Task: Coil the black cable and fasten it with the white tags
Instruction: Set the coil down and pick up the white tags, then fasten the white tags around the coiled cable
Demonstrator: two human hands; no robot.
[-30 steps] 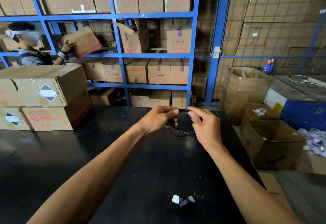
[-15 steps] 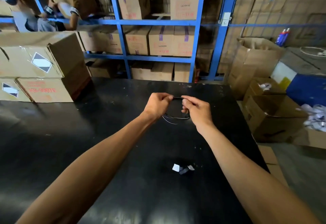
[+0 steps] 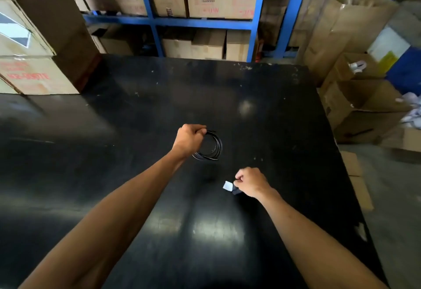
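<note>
two bare forearms rise from the bottom edge toward the middle of the black table, long and lean, with no sleeve, watch, band or glove showing anywhere along them. the left hand, on the far side of the table's middle, is bare, no ring to be seen on its knuckles. the right hand, nearer the table's right edge, is bare too, its knuckles and wrist bone standing out. nails and finer marks are too small to make out.
</note>
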